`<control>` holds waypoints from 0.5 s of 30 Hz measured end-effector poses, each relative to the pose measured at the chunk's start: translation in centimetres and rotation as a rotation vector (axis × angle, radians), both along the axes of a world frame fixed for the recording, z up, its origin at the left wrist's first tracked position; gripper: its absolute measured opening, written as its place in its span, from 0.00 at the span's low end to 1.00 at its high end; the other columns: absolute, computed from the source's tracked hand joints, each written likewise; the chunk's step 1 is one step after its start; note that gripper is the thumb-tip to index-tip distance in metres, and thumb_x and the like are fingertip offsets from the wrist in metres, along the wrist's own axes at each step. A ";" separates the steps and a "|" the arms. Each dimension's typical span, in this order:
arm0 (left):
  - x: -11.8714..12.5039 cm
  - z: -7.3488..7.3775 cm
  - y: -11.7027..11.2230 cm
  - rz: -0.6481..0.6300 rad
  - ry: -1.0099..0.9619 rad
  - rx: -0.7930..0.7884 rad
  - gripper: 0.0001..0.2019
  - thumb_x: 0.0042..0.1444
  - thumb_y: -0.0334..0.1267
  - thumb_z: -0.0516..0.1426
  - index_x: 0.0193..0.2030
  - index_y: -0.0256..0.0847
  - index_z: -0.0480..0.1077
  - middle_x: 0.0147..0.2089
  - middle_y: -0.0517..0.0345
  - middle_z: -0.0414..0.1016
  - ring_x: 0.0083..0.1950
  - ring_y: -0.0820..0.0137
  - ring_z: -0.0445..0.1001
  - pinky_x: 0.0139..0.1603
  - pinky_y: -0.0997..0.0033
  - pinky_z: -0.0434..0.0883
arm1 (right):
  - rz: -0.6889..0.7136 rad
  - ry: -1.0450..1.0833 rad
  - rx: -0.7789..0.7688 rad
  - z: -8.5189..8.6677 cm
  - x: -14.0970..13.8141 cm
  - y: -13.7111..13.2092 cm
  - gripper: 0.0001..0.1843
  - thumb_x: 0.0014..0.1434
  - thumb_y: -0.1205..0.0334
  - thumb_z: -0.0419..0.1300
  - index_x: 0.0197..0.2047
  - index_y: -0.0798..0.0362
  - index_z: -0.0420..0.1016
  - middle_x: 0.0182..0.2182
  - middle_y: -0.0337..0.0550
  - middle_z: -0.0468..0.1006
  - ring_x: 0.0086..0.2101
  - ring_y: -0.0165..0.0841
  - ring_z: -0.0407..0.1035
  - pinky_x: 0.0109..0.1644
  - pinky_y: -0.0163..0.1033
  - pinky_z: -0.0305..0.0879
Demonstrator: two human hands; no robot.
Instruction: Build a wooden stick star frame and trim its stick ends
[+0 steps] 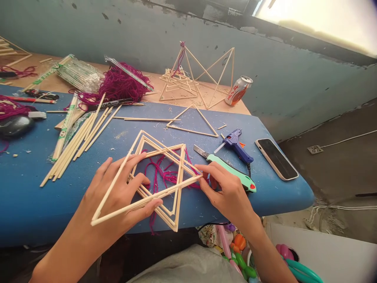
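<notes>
A star-shaped frame of thin wooden sticks (178,173), made of overlapping triangles, is between my hands above the blue padded surface. My left hand (118,192) reaches through one long triangle, its thumb and fingers gripping the sticks on the left side. With thumb and fingertips, my right hand (225,182) pinches the right corner of that triangle. Magenta yarn (165,173) shows through the middle and hangs below the frame. Just behind my right hand lie a mint-green utility knife (226,167) with its blade out and a blue glue gun (235,145).
A phone (277,159) lies at the right. Loose sticks (79,147) fan out at the left, near a yarn heap (125,84). Behind are a stick triangle (193,130), standing stick pyramids (191,74) and a drink can (239,90). Balloons (240,251) are below the front edge.
</notes>
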State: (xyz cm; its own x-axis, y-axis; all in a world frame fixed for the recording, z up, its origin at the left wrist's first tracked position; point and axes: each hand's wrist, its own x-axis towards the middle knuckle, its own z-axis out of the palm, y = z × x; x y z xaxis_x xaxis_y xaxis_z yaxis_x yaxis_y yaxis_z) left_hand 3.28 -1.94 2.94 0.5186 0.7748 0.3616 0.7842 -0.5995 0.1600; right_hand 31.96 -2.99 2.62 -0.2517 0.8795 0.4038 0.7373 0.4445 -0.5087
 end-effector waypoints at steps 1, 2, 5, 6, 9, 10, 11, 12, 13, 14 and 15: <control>0.0 0.2 -0.1 0.006 0.004 0.001 0.14 0.68 0.51 0.55 0.43 0.44 0.72 0.73 0.43 0.67 0.71 0.44 0.69 0.72 0.32 0.59 | 0.022 -0.062 0.066 0.0 -0.2 0.1 0.11 0.70 0.71 0.57 0.53 0.57 0.77 0.34 0.40 0.76 0.29 0.28 0.67 0.34 0.36 0.65; 0.2 0.4 -0.2 0.019 0.003 0.002 0.13 0.68 0.51 0.55 0.44 0.44 0.72 0.72 0.43 0.68 0.70 0.45 0.69 0.73 0.33 0.59 | 0.044 -0.117 0.127 0.0 -0.3 0.2 0.10 0.70 0.72 0.57 0.52 0.58 0.76 0.35 0.42 0.76 0.30 0.29 0.69 0.34 0.36 0.65; 1.2 0.8 -0.5 0.075 -0.026 0.004 0.19 0.68 0.53 0.55 0.56 0.42 0.69 0.69 0.42 0.72 0.70 0.48 0.70 0.73 0.36 0.60 | 0.132 -0.235 0.288 -0.1 -0.5 0.4 0.09 0.70 0.73 0.58 0.52 0.60 0.74 0.35 0.45 0.79 0.31 0.31 0.73 0.34 0.37 0.66; 1.7 0.9 -0.5 0.091 -0.034 0.005 0.22 0.68 0.54 0.54 0.60 0.40 0.67 0.68 0.41 0.72 0.70 0.48 0.70 0.73 0.36 0.61 | 0.168 -0.259 0.329 -0.1 -0.4 0.4 0.09 0.70 0.73 0.59 0.52 0.61 0.74 0.35 0.46 0.80 0.32 0.32 0.74 0.35 0.38 0.67; 3.0 0.9 -0.6 0.125 -0.035 -0.004 0.30 0.67 0.58 0.55 0.64 0.35 0.65 0.69 0.37 0.71 0.71 0.45 0.69 0.72 0.36 0.64 | 0.243 -0.347 0.422 -0.1 -0.2 0.5 0.08 0.69 0.72 0.61 0.51 0.62 0.74 0.35 0.48 0.83 0.32 0.34 0.76 0.37 0.39 0.69; 3.3 0.9 -0.6 0.128 -0.035 -0.011 0.31 0.66 0.58 0.56 0.65 0.34 0.65 0.70 0.36 0.71 0.71 0.45 0.68 0.72 0.36 0.64 | 0.254 -0.375 0.449 0.0 -0.1 0.6 0.09 0.68 0.72 0.61 0.51 0.62 0.74 0.36 0.48 0.83 0.32 0.35 0.76 0.38 0.40 0.70; 3.4 1.0 -0.7 0.124 -0.037 -0.021 0.31 0.66 0.57 0.56 0.65 0.34 0.65 0.70 0.36 0.71 0.72 0.45 0.68 0.72 0.35 0.65 | 0.268 -0.397 0.474 0.0 0.0 0.7 0.09 0.68 0.71 0.62 0.51 0.63 0.75 0.37 0.49 0.84 0.33 0.35 0.77 0.38 0.41 0.71; 3.5 1.1 -0.7 0.119 -0.041 -0.037 0.31 0.66 0.56 0.56 0.66 0.35 0.64 0.70 0.38 0.71 0.72 0.46 0.68 0.72 0.35 0.64 | 0.282 -0.410 0.495 0.0 0.0 0.9 0.11 0.68 0.71 0.62 0.53 0.64 0.75 0.38 0.50 0.85 0.33 0.36 0.77 0.39 0.42 0.71; 3.6 1.2 -0.7 0.115 -0.045 -0.058 0.30 0.66 0.54 0.57 0.67 0.37 0.64 0.70 0.39 0.71 0.72 0.46 0.68 0.72 0.34 0.64 | 0.299 -0.419 0.507 0.1 0.1 1.1 0.13 0.68 0.70 0.62 0.55 0.65 0.74 0.40 0.52 0.85 0.34 0.36 0.77 0.39 0.42 0.71; 3.6 1.3 -0.8 0.115 -0.047 -0.076 0.28 0.66 0.52 0.57 0.67 0.40 0.65 0.70 0.41 0.70 0.72 0.46 0.68 0.72 0.33 0.64 | 0.318 -0.424 0.511 0.1 0.1 1.3 0.16 0.69 0.70 0.62 0.57 0.67 0.74 0.43 0.53 0.86 0.35 0.37 0.78 0.40 0.42 0.72; 3.6 1.5 -0.8 0.117 -0.045 -0.094 0.25 0.66 0.50 0.56 0.66 0.43 0.66 0.70 0.42 0.70 0.72 0.45 0.67 0.72 0.31 0.63 | 0.337 -0.429 0.508 0.0 0.0 1.4 0.18 0.69 0.70 0.62 0.60 0.68 0.73 0.45 0.54 0.86 0.37 0.37 0.79 0.40 0.42 0.72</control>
